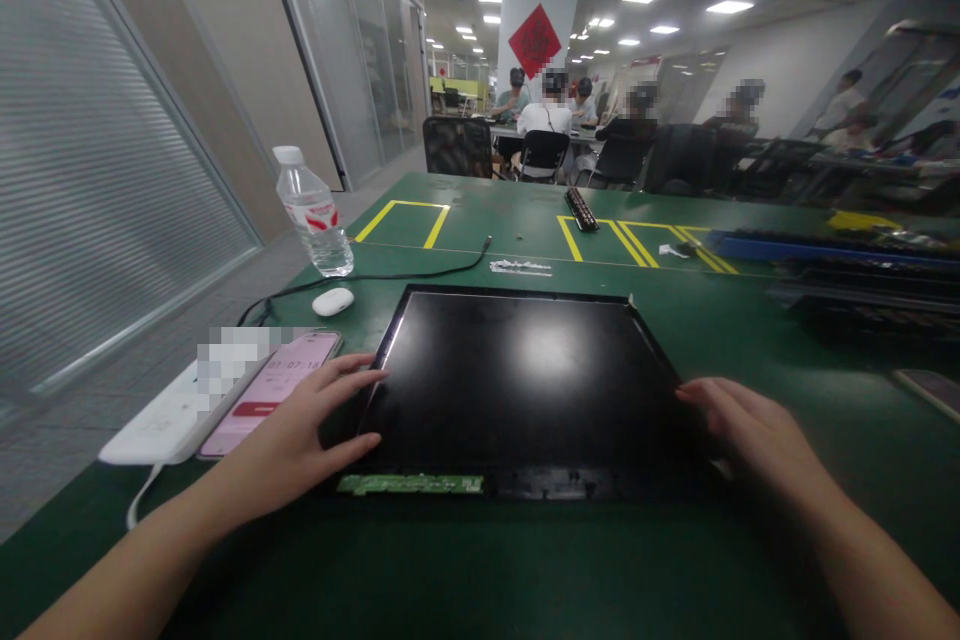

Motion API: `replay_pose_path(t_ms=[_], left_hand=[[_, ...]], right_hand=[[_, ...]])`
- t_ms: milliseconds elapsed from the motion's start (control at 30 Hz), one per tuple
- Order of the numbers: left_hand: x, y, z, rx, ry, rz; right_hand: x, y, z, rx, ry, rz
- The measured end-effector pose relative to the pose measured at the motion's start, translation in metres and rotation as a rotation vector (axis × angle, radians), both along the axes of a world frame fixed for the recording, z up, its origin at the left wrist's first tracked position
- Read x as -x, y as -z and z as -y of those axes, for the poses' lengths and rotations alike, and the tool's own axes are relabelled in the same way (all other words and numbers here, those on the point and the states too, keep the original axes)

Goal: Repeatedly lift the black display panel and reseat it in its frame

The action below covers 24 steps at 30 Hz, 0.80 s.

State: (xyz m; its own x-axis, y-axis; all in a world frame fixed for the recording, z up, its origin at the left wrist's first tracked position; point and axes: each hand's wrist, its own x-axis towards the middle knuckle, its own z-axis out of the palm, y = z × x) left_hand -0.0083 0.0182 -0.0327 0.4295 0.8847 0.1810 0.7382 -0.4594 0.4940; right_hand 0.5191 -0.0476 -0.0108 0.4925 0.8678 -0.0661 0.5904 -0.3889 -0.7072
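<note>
A black display panel lies flat on the green table in front of me. A narrow green circuit board runs along its near edge on the left. My left hand rests at the panel's left edge, with fingers and thumb apart and the tips touching the frame. At the right edge, my right hand has its fingers drawn together on the rim; its thumb is hidden. Close to my left hand are a phone with a lit pink screen and a white power bank.
On the left stand a water bottle and a white earbud case. A black cable crosses behind the panel. Screwdriver bits lie beyond, near yellow tape. Dark and blue parts are stacked at right. People sit farther back.
</note>
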Motion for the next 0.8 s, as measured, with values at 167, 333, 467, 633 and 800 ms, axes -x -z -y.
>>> replay_pose_path(t_ms=[167, 333, 467, 633, 800], left_hand=[[0.0083, -0.0038, 0.0005, 0.011, 0.124, -0.099], [0.0103, -0.0061, -0.0006, 0.011, 0.130, -0.097], [0.0088, -0.0049, -0.0021, 0.002, 0.131, -0.106], [0.0073, -0.0044, -0.0019, 0.016, 0.140, -0.107], [0.0055, -0.0065, 0.0008, 0.020, 0.170, -0.044]], right_hand=[[-0.0018, 0.0028, -0.0011, -0.022, -0.013, 0.017], [-0.0038, 0.0067, -0.0008, -0.051, -0.016, 0.007], [-0.0049, 0.0074, -0.0001, -0.028, -0.005, -0.017], [-0.0040, 0.0061, 0.0004, -0.023, -0.010, -0.016], [-0.0017, 0.0031, 0.0010, -0.034, -0.030, 0.015]])
